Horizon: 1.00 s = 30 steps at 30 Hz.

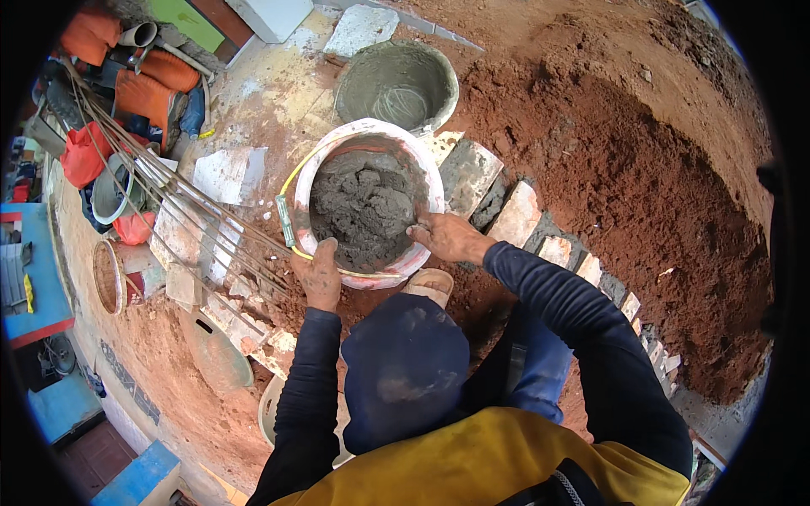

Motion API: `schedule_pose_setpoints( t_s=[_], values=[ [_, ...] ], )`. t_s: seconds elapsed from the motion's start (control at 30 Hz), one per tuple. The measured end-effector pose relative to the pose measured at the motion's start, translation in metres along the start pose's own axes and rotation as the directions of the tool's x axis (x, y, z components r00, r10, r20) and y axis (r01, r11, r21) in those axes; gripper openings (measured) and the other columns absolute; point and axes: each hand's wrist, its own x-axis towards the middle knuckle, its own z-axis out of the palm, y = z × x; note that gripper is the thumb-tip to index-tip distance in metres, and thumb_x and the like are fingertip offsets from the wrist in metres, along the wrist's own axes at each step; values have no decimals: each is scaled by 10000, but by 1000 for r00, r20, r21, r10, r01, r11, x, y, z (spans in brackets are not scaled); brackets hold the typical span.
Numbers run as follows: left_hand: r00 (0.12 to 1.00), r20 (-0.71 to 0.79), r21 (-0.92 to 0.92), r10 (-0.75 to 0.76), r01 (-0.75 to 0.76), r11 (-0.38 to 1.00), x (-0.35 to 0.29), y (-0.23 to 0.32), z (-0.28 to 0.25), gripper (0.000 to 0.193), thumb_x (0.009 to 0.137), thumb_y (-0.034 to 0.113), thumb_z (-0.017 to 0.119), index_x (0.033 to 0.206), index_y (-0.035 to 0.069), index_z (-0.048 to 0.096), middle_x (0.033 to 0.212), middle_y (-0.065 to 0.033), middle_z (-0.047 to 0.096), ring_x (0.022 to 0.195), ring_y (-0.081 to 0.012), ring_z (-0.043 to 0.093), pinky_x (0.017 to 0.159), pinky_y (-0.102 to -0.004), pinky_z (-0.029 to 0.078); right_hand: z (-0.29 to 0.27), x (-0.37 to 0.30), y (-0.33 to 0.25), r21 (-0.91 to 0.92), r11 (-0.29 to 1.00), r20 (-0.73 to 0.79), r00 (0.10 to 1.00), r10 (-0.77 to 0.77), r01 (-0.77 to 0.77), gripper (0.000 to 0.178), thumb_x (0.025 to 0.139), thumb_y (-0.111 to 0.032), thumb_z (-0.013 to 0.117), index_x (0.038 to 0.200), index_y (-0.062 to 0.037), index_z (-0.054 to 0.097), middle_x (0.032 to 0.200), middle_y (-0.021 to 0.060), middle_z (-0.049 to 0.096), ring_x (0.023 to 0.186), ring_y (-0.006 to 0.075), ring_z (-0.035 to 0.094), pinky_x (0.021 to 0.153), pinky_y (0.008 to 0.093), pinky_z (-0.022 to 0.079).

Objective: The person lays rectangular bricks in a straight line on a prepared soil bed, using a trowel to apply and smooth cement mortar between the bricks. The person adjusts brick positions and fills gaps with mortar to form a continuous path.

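A white bucket with reddish stains (433, 181) stands in front of me, holding wet grey mortar (369, 202). At its near left rim, my left hand (321, 277) grips the edge with the thumb up near the lip. My right hand (451, 238) is closed over the near right rim, thumb pointing in toward the mortar. A yellow wire handle with a green grip (285, 223) lies down along the bucket's left side. The fingers of both hands are partly hidden behind the bucket wall.
Beyond the bucket sits a mortar-coated tub (396, 84). A mortared brick row (516, 215) runs down the right, beside heaped red soil (616, 177). Thin metal rods (181, 185) slant across the left, near pails (110, 194) and orange items (143, 97). My bent knee (405, 371) is close below.
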Motion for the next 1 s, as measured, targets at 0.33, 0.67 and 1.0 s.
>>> schedule_pose_setpoints(
  t_s=[0.33,0.67,1.0],
  values=[
    [937,-19,-231,-349,336,913,62,-20,-54,453,841,77,648,1269,-39,557,1141,-140,636,1030,-283,647,896,-416,560,5,-98,3,614,789,-106,989,102,-16,460,1061,-455,534,1118,-12,641,844,208,661,838,352,681,798,472,530],
    [855,120,-97,-505,517,851,91,-23,-81,400,889,203,614,1231,-3,587,1199,-117,640,1093,-301,643,959,-437,537,74,-90,52,983,-155,172,785,595,-98,465,1048,-532,515,901,-91,530,633,30,513,469,160,499,415,346,445],
    [822,265,-74,-505,539,839,99,-16,-88,445,896,235,601,1272,-3,577,1245,-115,636,1156,-304,621,1039,-447,497,115,-78,83,997,-74,54,728,684,-5,495,1033,-534,528,831,-84,565,603,37,521,458,167,505,438,351,446]
  ],
)
